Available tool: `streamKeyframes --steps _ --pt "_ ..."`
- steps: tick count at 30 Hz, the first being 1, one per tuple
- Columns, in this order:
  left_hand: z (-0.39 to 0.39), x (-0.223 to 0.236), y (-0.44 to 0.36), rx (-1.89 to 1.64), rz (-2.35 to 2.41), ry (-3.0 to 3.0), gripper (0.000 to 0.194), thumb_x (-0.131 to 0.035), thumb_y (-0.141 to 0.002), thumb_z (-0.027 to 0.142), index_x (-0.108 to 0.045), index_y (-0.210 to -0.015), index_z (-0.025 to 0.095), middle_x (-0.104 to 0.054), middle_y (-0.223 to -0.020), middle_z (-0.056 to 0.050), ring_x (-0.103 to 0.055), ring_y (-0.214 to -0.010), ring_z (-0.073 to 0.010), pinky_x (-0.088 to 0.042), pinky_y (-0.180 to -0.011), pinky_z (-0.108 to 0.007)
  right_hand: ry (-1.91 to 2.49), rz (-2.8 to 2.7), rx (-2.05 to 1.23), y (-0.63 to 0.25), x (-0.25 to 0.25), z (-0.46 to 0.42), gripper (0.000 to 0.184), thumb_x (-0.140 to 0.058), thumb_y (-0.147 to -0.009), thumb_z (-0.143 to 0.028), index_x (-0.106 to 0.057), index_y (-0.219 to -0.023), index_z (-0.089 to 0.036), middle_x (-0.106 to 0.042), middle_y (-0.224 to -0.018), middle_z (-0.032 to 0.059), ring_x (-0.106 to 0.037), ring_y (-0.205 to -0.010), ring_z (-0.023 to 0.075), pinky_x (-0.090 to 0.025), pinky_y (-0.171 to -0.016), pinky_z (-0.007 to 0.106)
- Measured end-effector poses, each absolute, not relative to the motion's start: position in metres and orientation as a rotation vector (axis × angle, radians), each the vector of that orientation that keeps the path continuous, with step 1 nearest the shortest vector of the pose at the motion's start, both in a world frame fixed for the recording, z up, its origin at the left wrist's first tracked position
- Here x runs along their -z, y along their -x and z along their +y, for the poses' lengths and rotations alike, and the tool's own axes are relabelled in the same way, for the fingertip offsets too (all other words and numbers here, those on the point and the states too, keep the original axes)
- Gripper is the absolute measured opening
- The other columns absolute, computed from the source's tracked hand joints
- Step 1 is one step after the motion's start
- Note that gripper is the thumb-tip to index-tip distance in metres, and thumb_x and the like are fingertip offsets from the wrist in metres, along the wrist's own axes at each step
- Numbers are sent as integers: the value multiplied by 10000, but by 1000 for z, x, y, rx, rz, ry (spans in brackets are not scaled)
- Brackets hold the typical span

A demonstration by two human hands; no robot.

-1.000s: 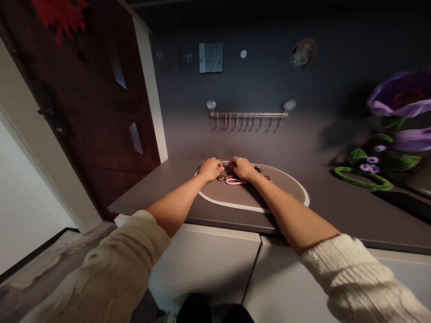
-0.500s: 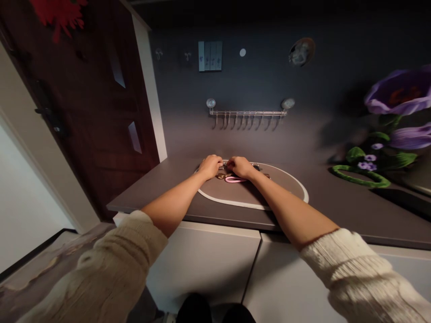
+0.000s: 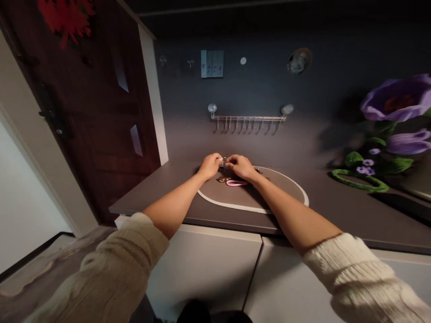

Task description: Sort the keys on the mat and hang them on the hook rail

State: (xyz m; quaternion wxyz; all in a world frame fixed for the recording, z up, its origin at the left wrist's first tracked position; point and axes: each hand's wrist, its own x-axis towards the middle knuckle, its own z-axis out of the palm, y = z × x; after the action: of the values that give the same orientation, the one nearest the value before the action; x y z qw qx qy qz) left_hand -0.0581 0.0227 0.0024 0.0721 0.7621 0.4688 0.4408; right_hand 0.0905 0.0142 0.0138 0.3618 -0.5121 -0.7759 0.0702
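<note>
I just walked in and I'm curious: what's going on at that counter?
A person's left hand and right hand meet at a small shiny metal piece, too small to name surely, pinched between their fingertips. They work above a white-edged oval mat on the counter. A pink loop lies on the mat, nearer the person than the hands.

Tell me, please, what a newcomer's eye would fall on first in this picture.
Probably the big purple flower at the far right, then the bright red decoration on the dark door at upper left. In the middle, the left hand and right hand come close together over the oval mat, where a pink loop stands out.
</note>
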Motion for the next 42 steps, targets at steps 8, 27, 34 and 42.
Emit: streamKeyframes --steps 8,27,34,42 --pt "23 0 56 -1436 1334 -2171 157 -444 -800 199 -585 -766 141 -639 -762 -27 -549 -695 -110 -404 -667 -216 1173 -1909 -308 -90 -11 18 173 -540 -745 -280 -632 -783 -138 -644 -729 21 -511 -632 100 -370 -621 207" --pt "24 1 57 -1484 1459 -2211 219 -389 -834 226 -597 -817 158 -640 -831 -53 -553 -773 -137 -396 -724 -248 1095 -1666 -460 -89 -9 20 262 -584 -665 -386 -653 -734 -142 -660 -723 36 -552 -637 125 -405 -640 242" --pt "27 1 67 -1358 1750 -2074 234 -380 -850 235 -604 -838 166 -652 -875 -85 -577 -827 -154 -388 -715 -245 1003 -1459 -694 -75 -30 30 216 -619 -656 -352 -571 -684 -143 -599 -634 9 -530 -586 93 -433 -590 221" --pt "26 -1 67 -1278 1830 -2002 249 -375 -856 249 -613 -844 175 -660 -898 -90 -592 -842 -157 -392 -703 -240 888 -1221 -873 -43 -84 53 70 -538 -750 -169 -503 -694 -145 -519 -548 -29 -475 -464 45 -462 -500 189"
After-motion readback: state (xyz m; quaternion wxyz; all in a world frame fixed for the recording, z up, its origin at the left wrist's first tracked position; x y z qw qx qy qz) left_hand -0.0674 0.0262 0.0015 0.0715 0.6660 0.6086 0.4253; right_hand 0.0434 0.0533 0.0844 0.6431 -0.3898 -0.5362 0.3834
